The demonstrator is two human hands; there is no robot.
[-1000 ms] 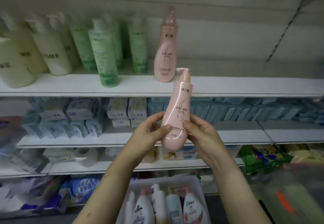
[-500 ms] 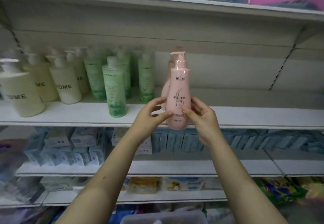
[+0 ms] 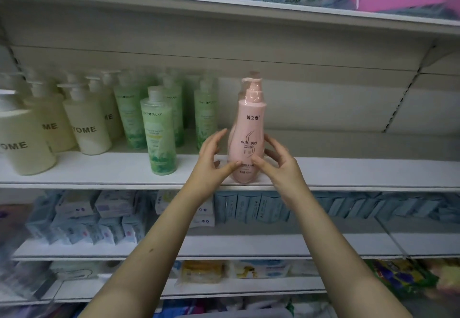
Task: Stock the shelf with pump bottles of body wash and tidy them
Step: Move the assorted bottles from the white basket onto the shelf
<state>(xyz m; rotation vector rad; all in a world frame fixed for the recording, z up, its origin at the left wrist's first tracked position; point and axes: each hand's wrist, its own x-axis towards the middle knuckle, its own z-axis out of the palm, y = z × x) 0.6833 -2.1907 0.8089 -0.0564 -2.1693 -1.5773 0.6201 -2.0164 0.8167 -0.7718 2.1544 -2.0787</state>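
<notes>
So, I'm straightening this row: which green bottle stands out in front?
The lone green bottle nearest the shelf edge; the other green ones stand further back.

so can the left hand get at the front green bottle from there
Probably yes. The left hand is beside the pink bottle, thumb touching it, and only bare shelf lies between it and the front green bottle, which stands forward of the other bottles.

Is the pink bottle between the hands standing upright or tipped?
Upright: the pink bottle stands base-down on the shelf, pump on top.
</notes>
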